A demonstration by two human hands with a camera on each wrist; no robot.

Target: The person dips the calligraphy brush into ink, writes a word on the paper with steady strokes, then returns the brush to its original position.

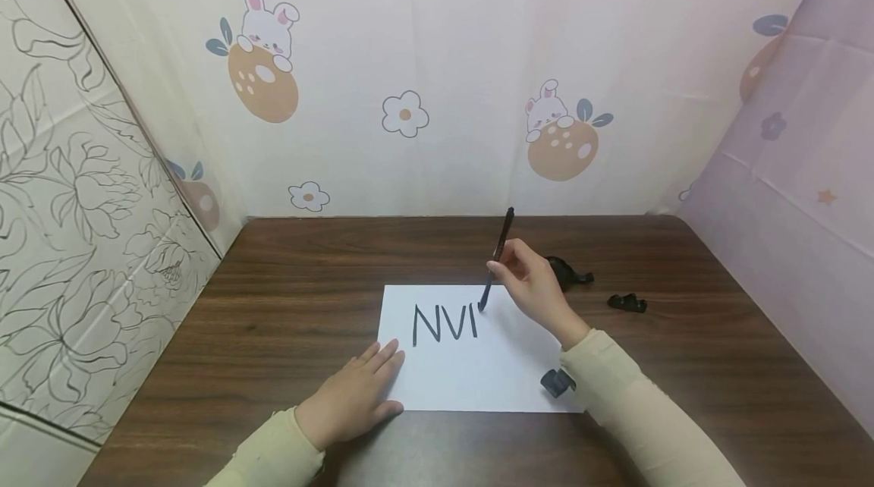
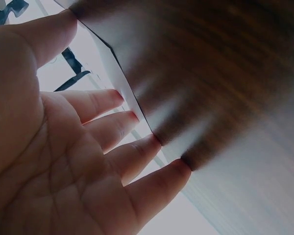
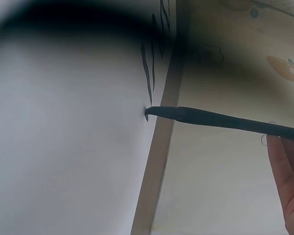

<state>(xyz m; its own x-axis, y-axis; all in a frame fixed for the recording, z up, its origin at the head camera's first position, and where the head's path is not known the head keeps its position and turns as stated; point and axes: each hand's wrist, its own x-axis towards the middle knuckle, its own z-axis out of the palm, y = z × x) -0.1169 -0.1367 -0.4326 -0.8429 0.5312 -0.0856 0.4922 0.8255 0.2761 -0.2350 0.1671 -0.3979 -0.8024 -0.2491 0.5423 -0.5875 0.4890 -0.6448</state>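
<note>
A white sheet of paper lies on the dark wood-grain table and bears the black letters N, V and I. My right hand pinches a slim black brush pen around its middle, the pen leaning with its top away from me. Its bent tip meets the sheet just right of the I, beside a short dark mark; the right wrist view shows this brush tip close up. Flat over the sheet's left edge rests my left hand, fingers straight and thumb at the lower left corner.
Behind my right hand sits a rounded black object with a narrow end. Right of it lies a small, wavy black piece. A black device shows beside my right sleeve. A printed curtain hangs along the table's back edge.
</note>
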